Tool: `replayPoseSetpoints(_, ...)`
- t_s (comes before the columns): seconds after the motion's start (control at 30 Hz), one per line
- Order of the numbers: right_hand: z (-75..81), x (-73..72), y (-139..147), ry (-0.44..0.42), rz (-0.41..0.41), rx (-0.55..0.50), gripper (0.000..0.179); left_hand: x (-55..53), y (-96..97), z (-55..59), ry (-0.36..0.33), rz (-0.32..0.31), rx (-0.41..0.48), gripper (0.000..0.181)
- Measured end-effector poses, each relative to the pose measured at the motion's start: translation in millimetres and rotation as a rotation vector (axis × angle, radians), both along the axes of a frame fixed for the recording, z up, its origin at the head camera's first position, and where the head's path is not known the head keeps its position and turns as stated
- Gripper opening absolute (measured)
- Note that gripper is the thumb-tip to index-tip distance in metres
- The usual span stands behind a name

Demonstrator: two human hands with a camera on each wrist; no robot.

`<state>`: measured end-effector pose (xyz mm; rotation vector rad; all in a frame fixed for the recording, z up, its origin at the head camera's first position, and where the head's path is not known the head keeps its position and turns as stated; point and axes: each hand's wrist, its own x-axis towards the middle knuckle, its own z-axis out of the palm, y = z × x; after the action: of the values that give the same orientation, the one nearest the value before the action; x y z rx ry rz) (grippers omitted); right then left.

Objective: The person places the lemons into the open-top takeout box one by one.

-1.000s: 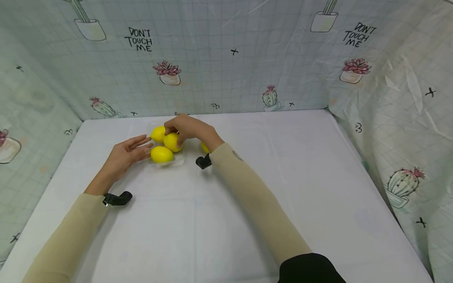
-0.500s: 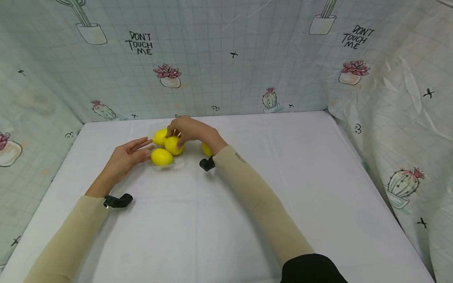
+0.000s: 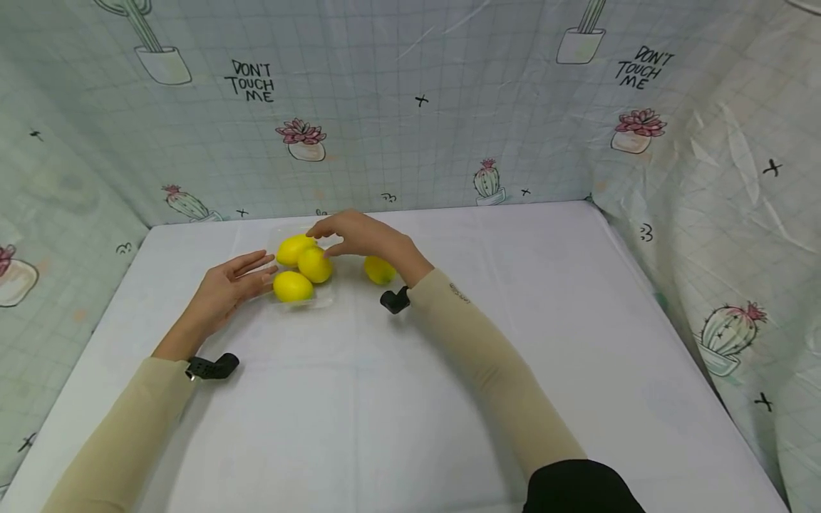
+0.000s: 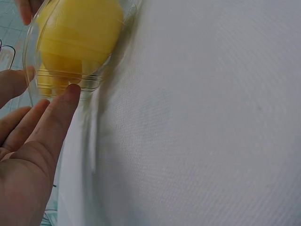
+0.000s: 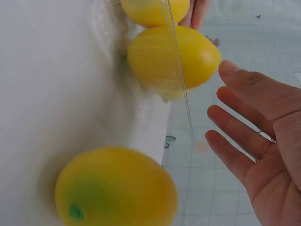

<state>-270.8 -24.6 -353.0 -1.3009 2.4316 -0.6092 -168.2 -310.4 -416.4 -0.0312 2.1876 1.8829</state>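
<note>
Three yellow lemons lie in a clear plastic container (image 3: 314, 302) at the table's back left: one at the rear (image 3: 295, 249), one on the right (image 3: 315, 266), one in front (image 3: 292, 286). My left hand (image 3: 227, 288) rests its extended fingers against the container's left side; the left wrist view has a fingertip at the clear wall (image 4: 89, 84). Over the right side is my right hand (image 3: 362, 236), fingers spread and holding nothing, its thumb tip close to the right lemon. Whether it touches cannot be told. Another lemon (image 5: 117, 188) lies outside, below my right wrist.
A white cloth (image 3: 410, 399) covers the table. Printed curtains (image 3: 398, 142) hang along the back and both sides. Black wrist straps (image 3: 214, 366) stick out from both sleeves.
My right hand has let go of the right lemon in the container and drawn slightly up and right, uncovering more of the lemon outside. The left hand has stayed at the container's side.
</note>
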Motion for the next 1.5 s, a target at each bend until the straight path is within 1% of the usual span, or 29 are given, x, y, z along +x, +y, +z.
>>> replayPoseSetpoints(0.1,2.7,2.2,14,0.034,-0.009,-0.001,0.045,-0.6,1.4,-0.9,0.014,-0.013,0.021,0.069)
replayPoseSetpoints(0.2,3.0,6.2,28,0.068,-0.021,0.04,0.043,-0.3,2.7,-1.5,0.025,-0.014,0.037,0.068)
replayPoseSetpoints(0.27,1.7,10.2,37,0.087,-0.041,0.07,0.044,0.5,3.5,-1.7,0.026,-0.015,0.025,0.069)
replayPoseSetpoints(0.37,-3.1,17.9,48,0.136,-0.129,0.102,0.046,2.2,3.5,-1.6,0.02,-0.011,-0.002,0.07)
replayPoseSetpoints(0.43,-6.6,23.8,53,0.181,-0.211,0.115,0.049,3.6,3.0,-1.1,0.014,-0.01,-0.021,0.071)
replayPoseSetpoints(0.53,-12.9,31.5,59,0.248,-0.327,0.149,0.052,5.0,1.5,-0.5,0.011,-0.008,-0.019,0.072)
replayPoseSetpoints(0.63,-19.6,37.0,61,0.282,-0.402,0.212,0.054,4.8,0.0,-0.4,0.022,-0.011,-0.007,0.072)
replayPoseSetpoints(0.67,-21.9,38.1,62,0.281,-0.425,0.236,0.055,4.7,-0.3,-0.6,0.026,-0.015,-0.002,0.072)
replayPoseSetpoints(0.73,-25.6,40.8,62,0.243,-0.48,0.276,0.057,4.2,-0.5,-1.4,0.033,-0.018,0.003,0.071)
replayPoseSetpoints(0.87,-30.9,43.5,59,0.111,-0.605,0.298,0.059,4.5,-1.3,-3.2,0.034,-0.024,0.038,0.071)
replayPoseSetpoints(0.9,-31.7,43.7,58,0.085,-0.626,0.296,0.058,4.6,-1.5,-3.5,0.033,-0.022,0.041,0.071)
replayPoseSetpoints(0.97,-32.6,43.0,57,0.049,-0.64,0.289,0.056,5.2,-1.7,-3.9,0.028,-0.021,0.049,0.072)
replayPoseSetpoints(1.07,-32.0,40.5,59,0.007,-0.596,0.26,0.051,5.4,-0.9,-3.6,0.021,-0.018,0.044,0.074)
replayPoseSetpoints(1.17,-28.3,37.2,64,-0.037,-0.502,0.228,0.049,4.2,0.1,-2.1,0.019,-0.018,0.035,0.074)
replayPoseSetpoints(1.23,-22.9,36.8,69,-0.058,-0.417,0.219,0.048,3.0,0.7,-1.7,0.021,-0.019,0.034,0.074)
replayPoseSetpoints(1.33,-15.8,37.8,76,-0.054,-0.274,0.245,0.045,2.1,0.8,-1.9,0.014,-0.013,0.023,0.072)
replayPoseSetpoints(1.4,-13.8,38.6,78,-0.045,-0.19,0.251,0.045,2.3,0.4,-2.5,0.013,-0.006,0.02,0.071)
replayPoseSetpoints(1.47,-13.9,38.4,78,-0.031,-0.141,0.261,0.048,2.9,-0.4,-2.5,0.011,0.0,0.013,0.07)
replayPoseSetpoints(1.5,-14.1,38.6,78,-0.023,-0.132,0.263,0.048,3.0,-0.8,-2.6,0.012,0.001,0.011,0.069)
